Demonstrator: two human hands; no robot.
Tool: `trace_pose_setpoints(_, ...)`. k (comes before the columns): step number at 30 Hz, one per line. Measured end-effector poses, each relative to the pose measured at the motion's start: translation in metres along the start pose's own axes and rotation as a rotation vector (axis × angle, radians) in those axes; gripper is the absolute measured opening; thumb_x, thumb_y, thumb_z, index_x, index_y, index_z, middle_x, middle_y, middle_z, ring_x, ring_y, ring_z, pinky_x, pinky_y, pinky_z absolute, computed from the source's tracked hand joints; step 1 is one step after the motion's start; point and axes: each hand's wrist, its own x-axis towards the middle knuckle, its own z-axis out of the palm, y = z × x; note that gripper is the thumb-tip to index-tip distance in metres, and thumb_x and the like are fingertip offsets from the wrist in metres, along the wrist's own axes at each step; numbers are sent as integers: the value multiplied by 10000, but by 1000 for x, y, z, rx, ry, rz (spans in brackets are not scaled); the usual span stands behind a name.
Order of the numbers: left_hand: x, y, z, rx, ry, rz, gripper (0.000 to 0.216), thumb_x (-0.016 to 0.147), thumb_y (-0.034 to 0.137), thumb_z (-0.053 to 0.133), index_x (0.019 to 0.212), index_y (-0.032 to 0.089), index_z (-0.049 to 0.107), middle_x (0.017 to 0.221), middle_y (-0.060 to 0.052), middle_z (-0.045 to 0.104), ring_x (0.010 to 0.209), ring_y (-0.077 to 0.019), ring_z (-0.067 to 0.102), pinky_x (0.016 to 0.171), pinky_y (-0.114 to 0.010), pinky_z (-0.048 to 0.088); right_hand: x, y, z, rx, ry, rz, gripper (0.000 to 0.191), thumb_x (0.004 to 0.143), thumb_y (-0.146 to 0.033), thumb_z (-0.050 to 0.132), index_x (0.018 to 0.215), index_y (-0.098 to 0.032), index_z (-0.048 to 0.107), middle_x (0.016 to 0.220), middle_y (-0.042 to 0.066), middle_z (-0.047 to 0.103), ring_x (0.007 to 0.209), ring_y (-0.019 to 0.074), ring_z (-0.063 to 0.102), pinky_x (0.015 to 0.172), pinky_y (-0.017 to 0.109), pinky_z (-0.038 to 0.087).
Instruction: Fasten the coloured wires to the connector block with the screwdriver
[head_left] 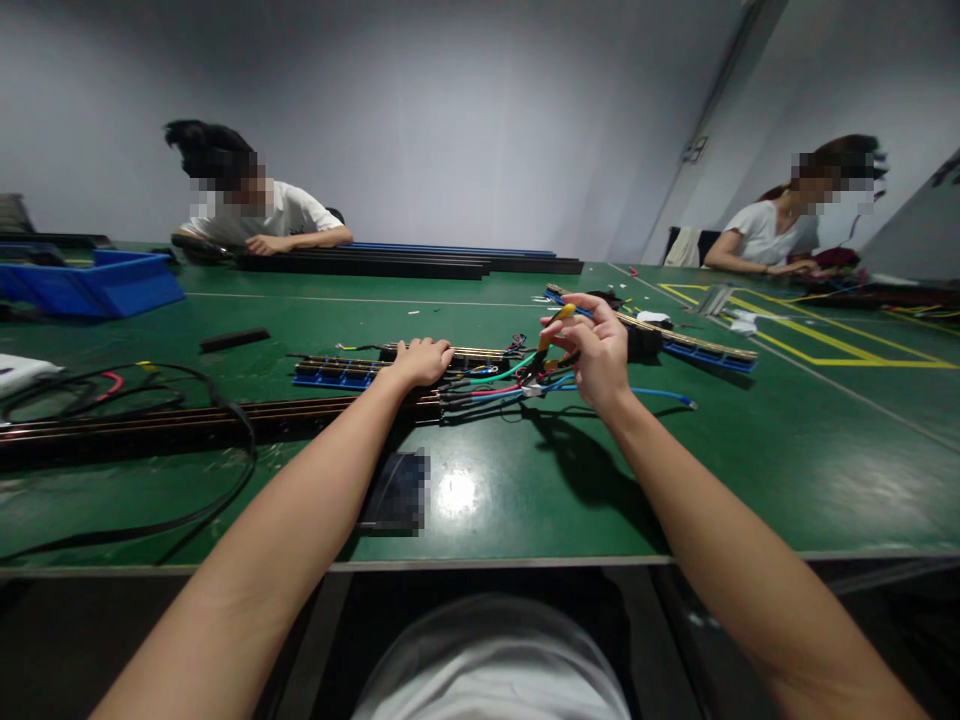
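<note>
My left hand (424,362) lies palm down across long rail pieces, its fingers stretched side by side over them. Beneath it runs a long black rail (300,412) with copper-coloured strips, and a blue rail strip (341,374) lies just behind. My right hand (600,350) is closed in a pinch around a small yellow and orange tool (559,316), too blurred to name exactly. This hand is raised above a bundle of coloured wires (499,388) that comes out of the black rail's end. A blue wire (660,394) reaches out to the right.
A dark flat phone-like object (397,490) lies near the front edge. Black cable (244,470) loops at left, with a blue bin (112,283) behind. Another blue rail (705,350) lies back right. Two people work across the table, one beside black rails (375,263).
</note>
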Motion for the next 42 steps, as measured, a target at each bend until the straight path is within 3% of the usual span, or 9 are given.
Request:
trace_pose_setpoints(3,1,-1,1,-5,4,1,531,1045,460,198,1379,267,562,1416,-140,581,1307,-343,514,1080,-609,343,-7,4,5,-73,-106,-32,321,670,-196,609,989,-226,592,702,-27,720,836,193,739,757,319,586)
trace_pose_setpoints(7,0,1,-1,-7,12,5,534,1042,454,202,1367,246,571,1409,-153,584,1295,-353,524,1072,-623,346,-23,4,12,-229,-319,-176,301,697,-131,535,979,-209,607,751,-13,717,637,143,682,639,277,548)
trace_pose_setpoints(11,-3,4,-4,8,5,-10,531,1046,446,197,1372,241,562,1413,-152,581,1305,-346,518,1074,-608,351,-38,-1,18,-454,-619,-505,400,689,-41,489,1027,-210,621,715,-13,686,691,147,660,678,273,544)
trace_pose_setpoints(14,-4,6,-5,8,4,-13,529,1047,444,199,1380,239,555,1416,-154,577,1311,-345,513,1076,-604,350,-41,-3,20,-502,-716,-700,425,704,-26,481,1066,-215,598,732,4,682,835,180,677,777,306,562)
trace_pose_setpoints(19,-3,6,-5,17,3,-12,532,1049,441,187,1366,239,564,1401,-151,588,1298,-338,522,1076,-593,353,-38,-6,15,-544,-612,-526,414,746,-66,531,1129,-220,572,811,6,729,794,173,703,841,337,563)
trace_pose_setpoints(24,0,2,-1,-4,15,6,534,1039,452,203,1364,244,571,1405,-157,584,1292,-357,525,1065,-616,353,-30,-7,9,-412,-389,-443,476,802,-150,597,1264,-234,524,919,31,755,1025,214,707,975,406,536)
trace_pose_setpoints(32,0,-1,0,-13,10,6,539,1036,449,201,1369,244,571,1402,-164,582,1296,-362,520,1066,-634,345,-18,-19,5,-156,-170,-372,340,851,-339,623,1179,-255,588,811,15,715,932,218,720,805,367,591)
trace_pose_setpoints(35,-1,0,-1,-11,11,6,534,1037,449,203,1364,247,573,1395,-161,587,1292,-358,524,1067,-630,344,-18,-15,5,-169,-215,-324,342,840,-308,634,1172,-244,589,804,14,717,925,214,716,801,360,588)
trace_pose_setpoints(42,-3,4,-4,6,4,-7,530,1042,443,192,1359,242,567,1404,-155,584,1295,-346,521,1068,-606,354,-36,-13,16,-364,-517,-369,477,761,-100,544,1220,-221,590,796,0,735,912,192,708,946,385,543)
